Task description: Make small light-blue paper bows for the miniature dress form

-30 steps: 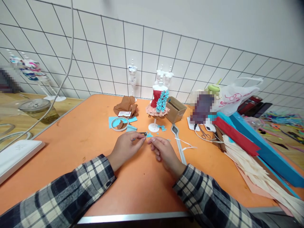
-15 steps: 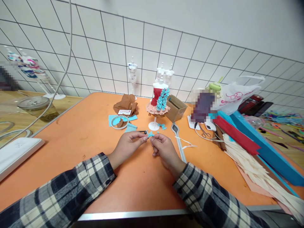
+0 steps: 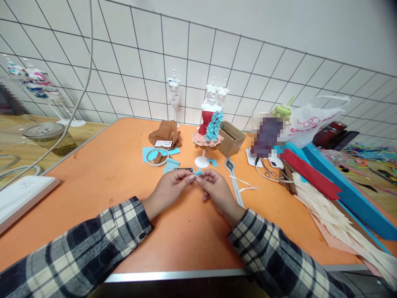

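Both my hands meet over the middle of the orange table (image 3: 118, 174). My left hand (image 3: 169, 189) and my right hand (image 3: 217, 191) pinch fingertips together on a small blue paper piece (image 3: 197, 173). Just beyond them lie small black scissors (image 3: 185, 169) and a blue paper bow (image 3: 212, 162). A small white mannequin (image 3: 207, 124) in a red bodice with blue ruffles and a pink skirt stands behind, on a round base.
Brown fabric (image 3: 165, 133), a tape ring (image 3: 157, 157) on blue paper and a cardboard box (image 3: 230, 140) lie near the mannequin. Red, blue and cream paper sheets (image 3: 322, 194) pile up at right, beside a white plastic bag (image 3: 310, 122). A white tray (image 3: 21, 196) and a glass jar (image 3: 49, 137) sit left.
My hands have drawn closer together and lifted the blue piece slightly off the table; the view has tilted down a little.
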A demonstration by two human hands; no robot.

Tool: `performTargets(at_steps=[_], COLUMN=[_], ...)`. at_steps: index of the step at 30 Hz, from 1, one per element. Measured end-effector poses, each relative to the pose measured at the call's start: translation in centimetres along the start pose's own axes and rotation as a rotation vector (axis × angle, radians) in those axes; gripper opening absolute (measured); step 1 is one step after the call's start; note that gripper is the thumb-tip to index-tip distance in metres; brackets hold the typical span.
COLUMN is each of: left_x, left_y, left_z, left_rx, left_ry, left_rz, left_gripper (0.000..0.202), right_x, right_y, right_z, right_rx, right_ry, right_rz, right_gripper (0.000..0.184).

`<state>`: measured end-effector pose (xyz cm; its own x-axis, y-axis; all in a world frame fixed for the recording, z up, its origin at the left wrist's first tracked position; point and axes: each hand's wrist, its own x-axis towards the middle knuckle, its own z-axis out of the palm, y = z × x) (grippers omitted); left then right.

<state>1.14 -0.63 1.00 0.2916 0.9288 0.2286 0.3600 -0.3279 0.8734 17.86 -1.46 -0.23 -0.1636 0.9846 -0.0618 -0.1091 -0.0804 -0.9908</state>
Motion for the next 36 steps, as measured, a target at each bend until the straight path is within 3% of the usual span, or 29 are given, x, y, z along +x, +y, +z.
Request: performTargets(at_steps=[11, 20, 24, 31, 36], left_x=[0.1, 0.2, 0.2, 0.3, 0.3], left_y=[-0.3, -1.0, -0.9, -1.1, -1.0], left_z=[-0.3, -0.3, -0.2, -0.2, -0.4], left_rx=[-0.164, -0.229, -0.332, -0.279, -0.233], left_ry=[-0.041, -0.13, -0.106, -0.074, -0.113], left_rz=[-0.082, -0.124, -0.177, -0.205, -0.177], left_gripper=[0.028, 0.028, 0.027, 0.03, 0.03], right_x=[-0.1, -0.2, -0.5, 0.0, 0.3], right_y=[0.3, -0.2, -0.5, -0.6, -0.1], right_z=[-0.4, -0.3, -0.2, -0.4, -1.0], right_rx=[-0.035, -0.304, -0.234, -0.369, -0.137], right_ry=[-0.01, -0.052, -0.044, 0.046, -0.04], right_rz=[-0.038, -0.147, -0.121, -0.316, -0.068], right_gripper=[0.026, 0.014, 0.02, 0.007, 0.016])
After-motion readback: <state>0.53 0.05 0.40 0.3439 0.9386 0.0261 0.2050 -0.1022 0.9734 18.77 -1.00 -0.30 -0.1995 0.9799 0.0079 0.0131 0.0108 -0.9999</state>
